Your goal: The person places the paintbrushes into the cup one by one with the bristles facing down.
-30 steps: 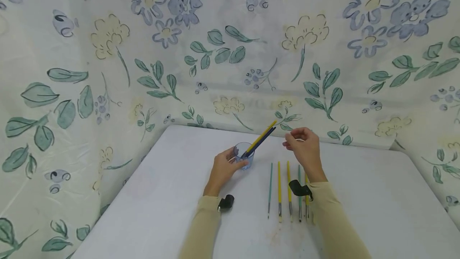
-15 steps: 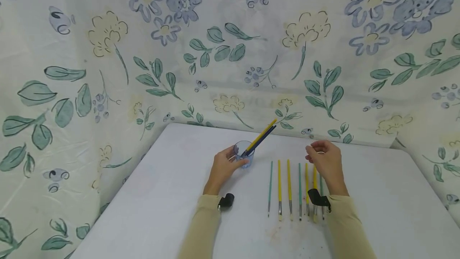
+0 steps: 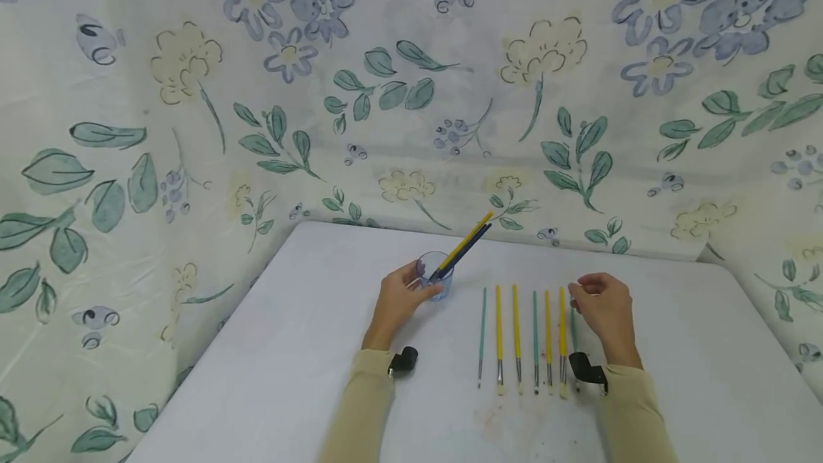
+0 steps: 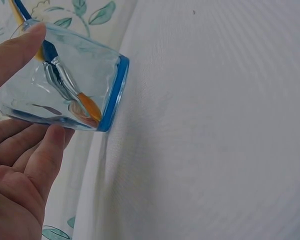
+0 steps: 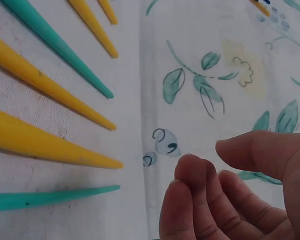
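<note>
My left hand (image 3: 400,304) grips a clear blue-tinted glass (image 4: 85,55), thumb on one side and fingers on the other. Inside lean a few paintbrushes (image 3: 464,247) with yellow and dark blue handles; orange-brown bristles (image 4: 92,107) lie against the glass base. On the table several more paintbrushes, yellow (image 3: 515,327) and green (image 3: 536,334), form a spaced row, bristles toward me. Over the handle tip of the rightmost green paintbrush (image 5: 50,198) hovers my right hand (image 3: 604,304). Its fingers are loosely bent, the thumb apart from them, with nothing held.
A white table (image 3: 270,349) spreads under everything. Behind and to the left, floral-patterned sheeting (image 3: 360,127) rises from the table's back edge. Small paint smudges (image 3: 494,416) mark the surface just in front of the brush row.
My right hand has moved right and toward me, from beside the glass brushes to the right end of the row, uncovering the right-hand brushes. My left hand keeps its hold on the glass.
</note>
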`<state>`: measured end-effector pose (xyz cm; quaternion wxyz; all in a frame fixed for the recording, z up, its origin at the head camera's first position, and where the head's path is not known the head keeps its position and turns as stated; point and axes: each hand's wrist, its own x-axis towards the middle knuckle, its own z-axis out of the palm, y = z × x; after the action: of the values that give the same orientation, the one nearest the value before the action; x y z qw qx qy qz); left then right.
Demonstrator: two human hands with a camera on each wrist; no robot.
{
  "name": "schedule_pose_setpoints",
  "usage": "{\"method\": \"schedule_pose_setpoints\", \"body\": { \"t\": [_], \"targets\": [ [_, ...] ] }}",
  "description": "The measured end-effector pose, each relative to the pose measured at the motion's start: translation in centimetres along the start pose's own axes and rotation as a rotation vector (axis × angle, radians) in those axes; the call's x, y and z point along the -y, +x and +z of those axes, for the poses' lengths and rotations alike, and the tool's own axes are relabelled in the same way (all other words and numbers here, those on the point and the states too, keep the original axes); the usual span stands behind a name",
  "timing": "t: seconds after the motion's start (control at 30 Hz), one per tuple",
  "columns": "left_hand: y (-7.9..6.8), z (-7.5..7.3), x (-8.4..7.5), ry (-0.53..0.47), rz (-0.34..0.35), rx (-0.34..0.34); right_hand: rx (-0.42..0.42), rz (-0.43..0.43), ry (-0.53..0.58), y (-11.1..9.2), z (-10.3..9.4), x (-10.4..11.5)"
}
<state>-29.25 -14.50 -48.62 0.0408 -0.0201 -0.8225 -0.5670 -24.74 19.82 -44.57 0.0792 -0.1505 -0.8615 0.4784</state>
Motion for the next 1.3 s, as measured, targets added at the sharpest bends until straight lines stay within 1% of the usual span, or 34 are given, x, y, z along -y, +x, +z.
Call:
{"method": "schedule_pose_setpoints", "body": {
  "t": [0.1, 0.2, 0.3, 0.53, 0.83, 1.2, 1.3],
  "targets": [
    [0.0, -0.1, 0.2, 0.006, -0.001, -0.004, 0.006, 0.001, -0.033, 0.0, -0.1, -0.1],
    [-0.1, -0.1, 0.4, 0.004, 0.004, -0.004, 0.016, 0.019, -0.061, -0.1, -0.2, -0.1],
    [-0.1, -0.3, 0.4, -0.003, 0.005, -0.004, 0.046, 0.028, -0.083, 0.1, -0.3, -0.4],
    [-0.2, -0.5, 0.2, -0.004, -0.006, -0.008, 0.112, 0.057, -0.155, 0.5, 0.2, -1.2],
    [-0.2, -0.2, -0.1, 0.023, -0.009, -0.008, 0.150, 0.102, -0.237, 0.6, 0.8, -2.0],
    [0.0, -0.1, 0.1, -0.010, -0.014, -0.004, 0.178, 0.111, -0.275, 0.9, 0.8, -2.5],
    [0.0, 0.0, 0.1, -0.021, -0.022, 0.002, 0.190, 0.119, -0.312, 0.9, 0.8, -2.4]
  ]
}}
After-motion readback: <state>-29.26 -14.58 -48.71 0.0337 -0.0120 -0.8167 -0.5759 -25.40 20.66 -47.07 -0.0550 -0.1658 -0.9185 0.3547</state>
